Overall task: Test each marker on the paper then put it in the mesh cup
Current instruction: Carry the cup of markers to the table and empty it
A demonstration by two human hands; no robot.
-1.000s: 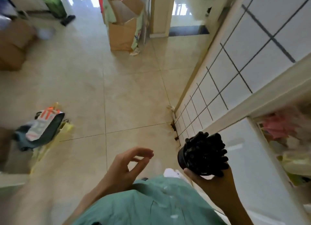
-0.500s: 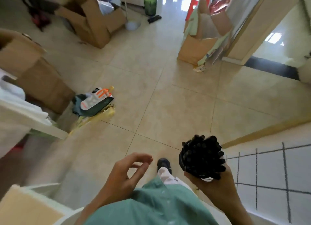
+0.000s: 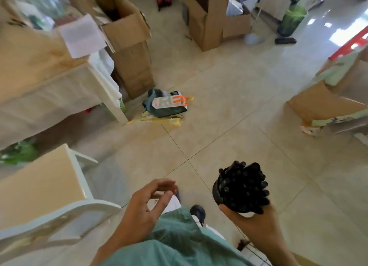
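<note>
Beige floor tiles (image 3: 229, 106), cardboard boxes and a pale table; a person carries a cup of markers.

Largest to smallest: the tiled floor fills the view, the table (image 3: 45, 80) stands at the left with a sheet of paper (image 3: 81, 35) on it, open boxes (image 3: 127, 46) beside and beyond it, then a white chair (image 3: 49, 196) near the left hand. The right hand (image 3: 251, 220) cups the black mesh cup (image 3: 223, 192) from below, fingers curled round its base, and black markers (image 3: 245, 186) crowd it, caps up. The left hand (image 3: 145, 204) hangs loose, fingers lightly bent, holding nothing. Judging by this, testing has not begun: the cup must be set down at the table, near paper, and one marker drawn out.
</note>
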